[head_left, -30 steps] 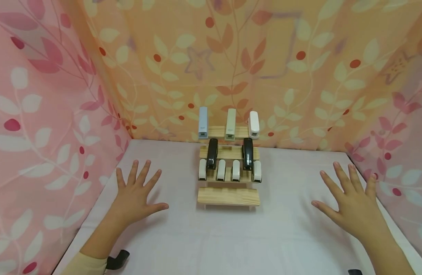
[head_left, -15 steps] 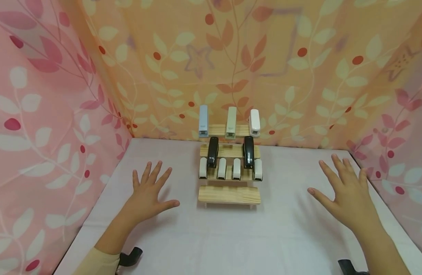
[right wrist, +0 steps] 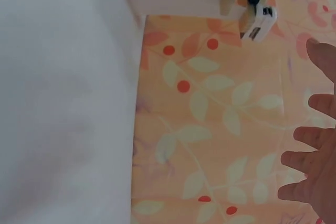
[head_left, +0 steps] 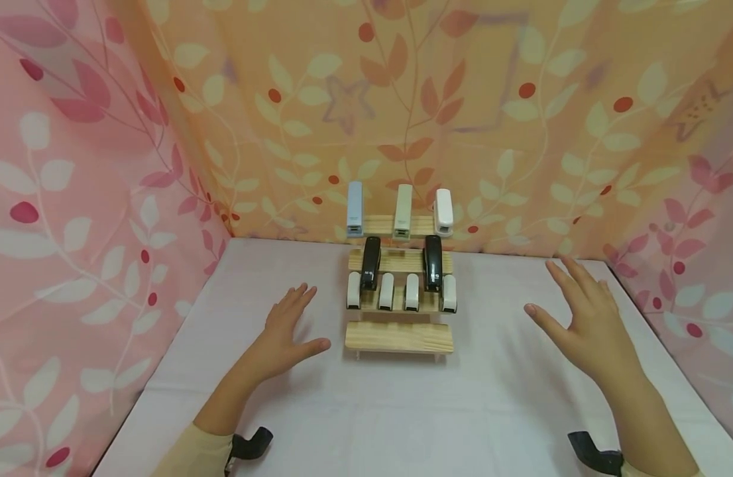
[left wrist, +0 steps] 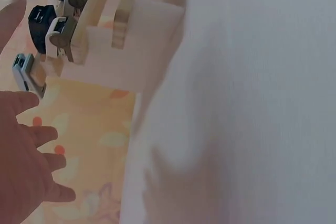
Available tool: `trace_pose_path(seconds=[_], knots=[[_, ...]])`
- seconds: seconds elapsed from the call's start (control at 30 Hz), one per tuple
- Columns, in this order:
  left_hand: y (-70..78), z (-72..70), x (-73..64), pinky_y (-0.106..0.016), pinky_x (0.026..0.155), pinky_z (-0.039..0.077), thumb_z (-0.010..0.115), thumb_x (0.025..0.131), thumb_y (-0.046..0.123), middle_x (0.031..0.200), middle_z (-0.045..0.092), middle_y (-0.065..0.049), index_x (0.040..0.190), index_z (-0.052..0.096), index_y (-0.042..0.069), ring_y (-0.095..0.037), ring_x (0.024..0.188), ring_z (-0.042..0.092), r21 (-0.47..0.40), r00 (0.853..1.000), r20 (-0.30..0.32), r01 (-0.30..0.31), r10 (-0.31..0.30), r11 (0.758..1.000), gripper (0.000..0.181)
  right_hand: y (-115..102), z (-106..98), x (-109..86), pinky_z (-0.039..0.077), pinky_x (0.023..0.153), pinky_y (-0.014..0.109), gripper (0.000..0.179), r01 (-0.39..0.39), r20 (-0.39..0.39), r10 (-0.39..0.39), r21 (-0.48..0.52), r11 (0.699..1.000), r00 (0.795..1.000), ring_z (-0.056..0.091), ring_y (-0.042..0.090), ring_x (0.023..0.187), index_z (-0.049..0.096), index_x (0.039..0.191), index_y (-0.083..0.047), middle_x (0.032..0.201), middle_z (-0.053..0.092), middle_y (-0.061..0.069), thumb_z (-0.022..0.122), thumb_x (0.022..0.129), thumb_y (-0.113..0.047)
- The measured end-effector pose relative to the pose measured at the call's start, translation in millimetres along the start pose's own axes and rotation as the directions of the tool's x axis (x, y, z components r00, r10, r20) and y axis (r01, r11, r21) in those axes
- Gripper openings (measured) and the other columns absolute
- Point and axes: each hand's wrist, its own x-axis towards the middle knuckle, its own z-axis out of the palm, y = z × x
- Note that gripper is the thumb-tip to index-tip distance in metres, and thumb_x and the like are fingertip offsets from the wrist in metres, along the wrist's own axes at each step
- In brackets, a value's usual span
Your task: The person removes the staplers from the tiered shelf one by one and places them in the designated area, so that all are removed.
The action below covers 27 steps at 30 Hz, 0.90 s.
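Observation:
A tiered wooden rack [head_left: 399, 338] stands mid-table, bearing several staplers. On its top tier sit a blue stapler [head_left: 355, 209], a pale green stapler [head_left: 402, 212] and a white stapler [head_left: 443, 212]. Below them are two black staplers, one on the left [head_left: 371, 263] and one on the right [head_left: 433, 263]. A row of small white staplers [head_left: 387, 291] lines the tier beneath; the lowest tier is bare. My left hand [head_left: 285, 338] is held left of the rack, fingers extended, holding nothing. To the right, my right hand [head_left: 590, 324] spreads its fingers, also holding nothing.
A pale cloth covers the table [head_left: 414, 424]. Behind it hangs an orange leaf-patterned curtain [head_left: 283, 132], with a pink curtain [head_left: 74, 232] along the left side. Black curved wrist mounts show at the left wrist [head_left: 253, 444] and the right wrist [head_left: 594, 454].
Both hands have moved inward toward the rack, the left one farther, and it has turned so its fingers lie closer together. The staplers and rack stay in place.

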Motion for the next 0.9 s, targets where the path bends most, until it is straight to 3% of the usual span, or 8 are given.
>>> trace_pose_path(seconds=[0.17, 0.37, 0.63, 0.83, 0.9], knots=[[1.7, 7.0, 2.0, -0.074, 0.120, 0.021, 0.080, 0.086, 0.051, 0.171, 0.019, -0.005, 0.164, 0.023, 0.027, -0.037, 0.157, 0.015, -0.160, 1.000, 0.002, 0.027, -0.027, 0.987, 0.099, -11, -2, 10.4, 0.010, 0.125, 0.068, 0.084, -0.046, 0.008, 0.046, 0.070, 0.996, 0.999, 0.030, 0.048, 0.149, 0.037, 0.160, -0.018, 0.165, 0.032, 0.017, 0.081, 0.089, -0.032], [5.1, 15.8, 7.5, -0.065, 0.123, 0.026, 0.079, 0.090, 0.043, 0.169, 0.026, -0.004, 0.163, 0.027, 0.028, -0.035, 0.155, 0.024, -0.322, 0.999, 0.005, 0.043, -0.044, 0.946, 0.091, -20, -3, 22.4, 0.022, 0.118, 0.075, 0.083, -0.103, 0.020, 0.102, 0.165, 0.981, 0.995, 0.029, 0.043, 0.151, 0.035, 0.161, -0.023, 0.167, 0.032, 0.009, 0.080, 0.091, -0.031], [7.5, 32.3, 16.9, -0.054, 0.126, 0.026, 0.079, 0.092, 0.027, 0.167, 0.031, -0.011, 0.161, 0.030, 0.011, -0.033, 0.155, 0.025, -0.525, 0.999, 0.026, 0.037, -0.027, 0.850, 0.086, -38, 0, 47.2, 0.030, 0.113, 0.076, 0.073, -0.134, 0.033, 0.130, 0.295, 0.946, 0.991, 0.036, 0.044, 0.147, 0.040, 0.159, -0.020, 0.161, 0.041, 0.013, 0.075, 0.095, -0.032], [4.5, 43.6, 20.3, -0.052, 0.127, 0.025, 0.072, 0.097, 0.011, 0.164, 0.032, -0.019, 0.158, 0.030, 0.002, -0.038, 0.153, 0.028, -0.685, 0.996, 0.064, 0.091, -0.064, 0.723, 0.075, -53, 2, 67.8, 0.033, 0.117, 0.067, 0.072, -0.207, 0.100, 0.182, 0.393, 0.896, 0.978, 0.040, 0.040, 0.147, 0.041, 0.158, -0.019, 0.160, 0.043, 0.012, 0.072, 0.097, -0.038], [2.9, 46.5, 20.2, -0.050, 0.126, 0.026, 0.072, 0.097, 0.011, 0.164, 0.034, -0.018, 0.158, 0.031, 0.003, -0.038, 0.152, 0.030, -0.707, 0.994, 0.070, 0.105, -0.079, 0.699, 0.074, -57, 6, 75.3, 0.034, 0.120, 0.062, 0.072, -0.209, 0.109, 0.180, 0.418, 0.884, 0.978, 0.040, 0.036, 0.148, 0.041, 0.158, -0.017, 0.160, 0.043, 0.011, 0.072, 0.097, -0.038]])
